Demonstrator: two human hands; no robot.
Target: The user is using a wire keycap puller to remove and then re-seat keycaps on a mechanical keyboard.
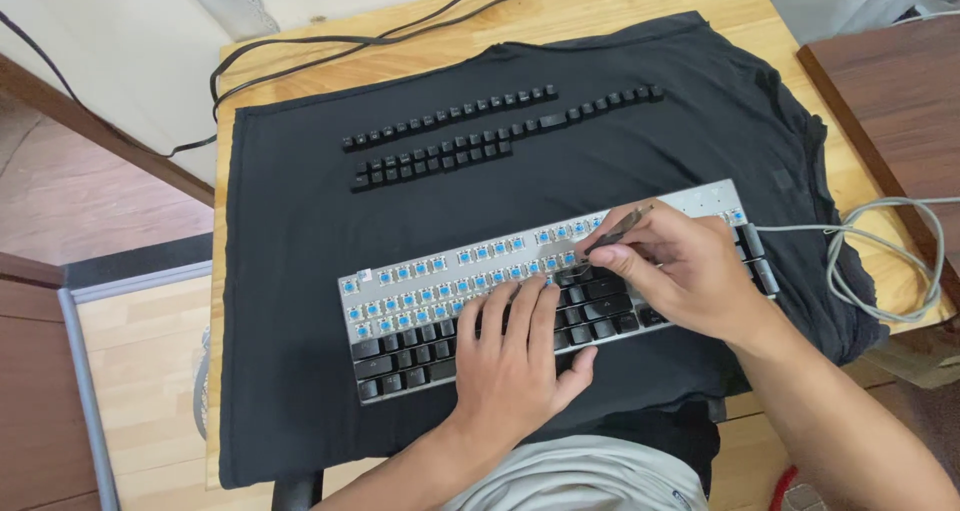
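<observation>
Head view: the thin metal keycap puller [618, 231] is partly hidden in the pinching right hand [680, 271]. The left hand [515, 356] lies flat and released on the silver mechanical keyboard [420, 281], covering several keys.

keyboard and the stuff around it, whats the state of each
keyboard: upper rows stripped to blue switches, lower keys on
removed keycaps: lined up in rows on the black cloth
left hand: flat on the keys
right hand: pinching a thin keycap puller
grey cable: looped loosely
</observation>
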